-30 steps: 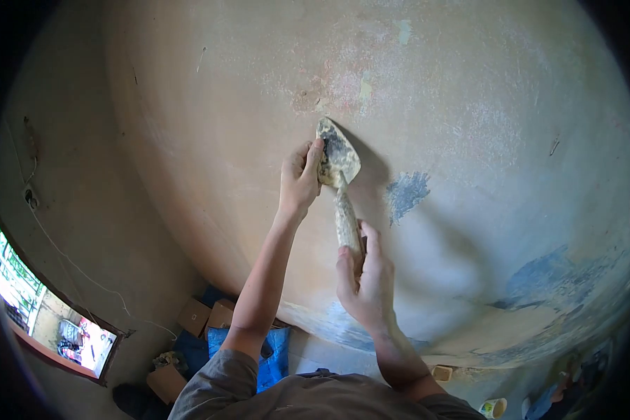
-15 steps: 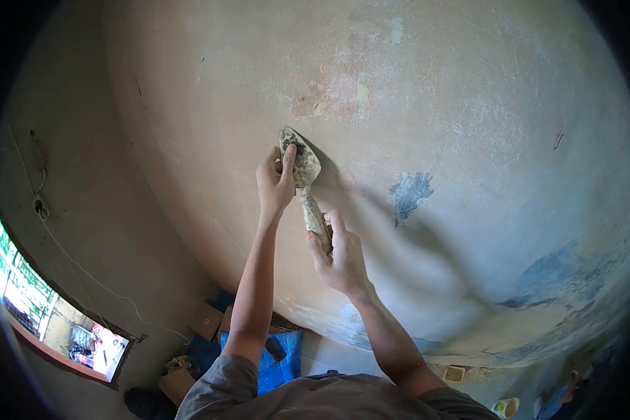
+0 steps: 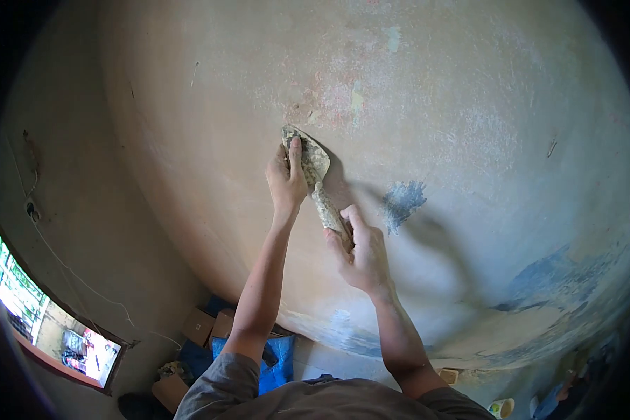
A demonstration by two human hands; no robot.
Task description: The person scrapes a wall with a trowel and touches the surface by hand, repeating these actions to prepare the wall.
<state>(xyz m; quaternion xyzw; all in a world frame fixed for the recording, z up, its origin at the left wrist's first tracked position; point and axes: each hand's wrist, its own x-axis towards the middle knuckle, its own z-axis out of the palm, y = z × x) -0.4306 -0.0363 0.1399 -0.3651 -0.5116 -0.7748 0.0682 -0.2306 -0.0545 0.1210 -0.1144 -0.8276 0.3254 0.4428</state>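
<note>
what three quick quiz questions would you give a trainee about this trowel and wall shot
1. True or false: the right hand grips the handle of the trowel.
2. The left hand touches: A the trowel's blade, B a cardboard box, C the window frame.
3. Fill in: in the picture, the blue patch on the wall lies to the ____ of the trowel.

Key: 1 true; 2 A; 3 right.
</note>
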